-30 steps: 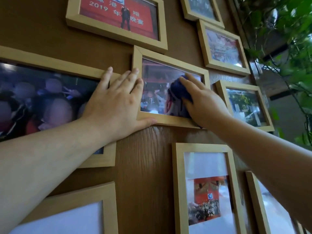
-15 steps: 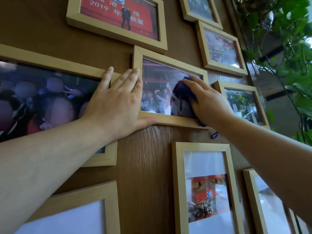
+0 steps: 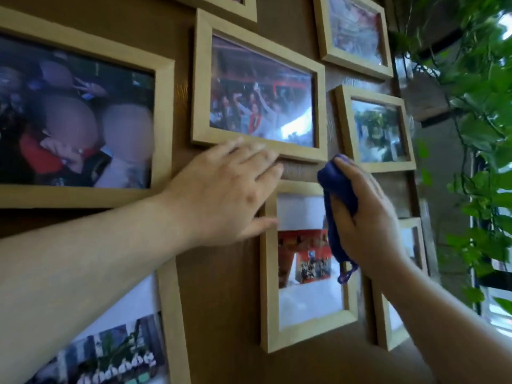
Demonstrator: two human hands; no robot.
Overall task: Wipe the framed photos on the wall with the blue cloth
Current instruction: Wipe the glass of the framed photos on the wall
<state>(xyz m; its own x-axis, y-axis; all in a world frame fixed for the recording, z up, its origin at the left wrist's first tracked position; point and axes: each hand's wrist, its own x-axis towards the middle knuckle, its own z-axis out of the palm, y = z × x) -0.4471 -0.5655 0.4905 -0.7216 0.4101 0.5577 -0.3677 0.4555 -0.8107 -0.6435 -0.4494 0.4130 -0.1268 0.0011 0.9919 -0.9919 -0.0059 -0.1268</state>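
Head view, and I've got a shift here: half a second back my right hand (image 3: 365,217) was pressing the blue cloth (image 3: 336,195) on the glass of the middle landscape frame (image 3: 257,90). Now it's come off that glass and dropped toward six o'clock, closed around the bunched cloth. The cloth sits over the top right corner of the portrait frame (image 3: 304,273) below, its little loop dangling in front of that photo. Whether it's pressing on the glass yet, I can't tell; there's some motion blur.

My left hand (image 3: 221,195) has travelled too. It was flat across the gap between the big frame (image 3: 83,117) at nine o'clock and the middle one; now it's open, palm to the wall, fingers (image 3: 249,151) spread against the middle frame's lower edge and the thumb reaching the portrait frame's left side. It grips nothing.

What that tells me: the middle frame looks finished, and I read this as the handover to the next photo down. The left hand seems set to steady the portrait frame while the cloth works. Plenty left by my count: the small frames at one (image 3: 354,34) and three o'clock (image 3: 379,128), another at five o'clock (image 3: 396,286) partly behind my right arm, and one at seven o'clock (image 3: 116,336). Trailing green plants (image 3: 476,134) crowd the right edge, well clear of the cloth.
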